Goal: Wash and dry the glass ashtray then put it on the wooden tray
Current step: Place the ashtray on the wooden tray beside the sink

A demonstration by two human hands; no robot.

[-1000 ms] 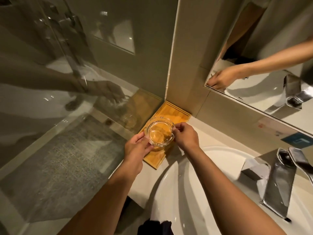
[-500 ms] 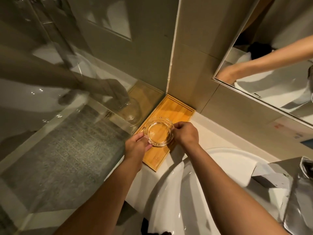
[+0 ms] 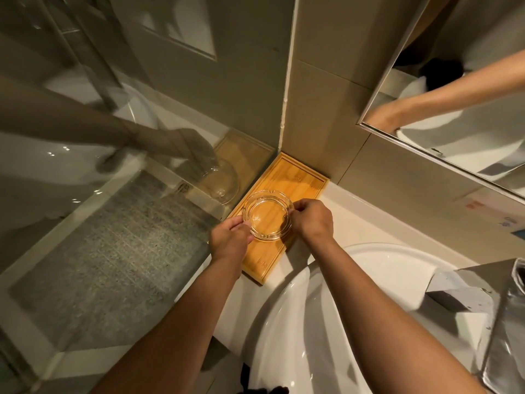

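A round clear glass ashtray (image 3: 268, 215) sits low over the middle of the wooden tray (image 3: 295, 179), which lies in the corner of the white counter. My left hand (image 3: 230, 240) grips the ashtray's near left rim with thumb and fingers. My right hand (image 3: 314, 218) pinches its right rim. Whether the ashtray rests on the tray or hovers just above it, I cannot tell. The tray's near part is partly covered by my left hand.
A white washbasin (image 3: 326, 322) lies just right of the tray. A chrome tap (image 3: 508, 322) stands at the far right. A glass shower wall (image 3: 113, 166) borders the counter on the left. A mirror (image 3: 454, 95) hangs on the tiled wall above.
Both hands have lowered the ashtray towards the tray's surface. The view has tilted left, so the tap has slid towards the right edge.
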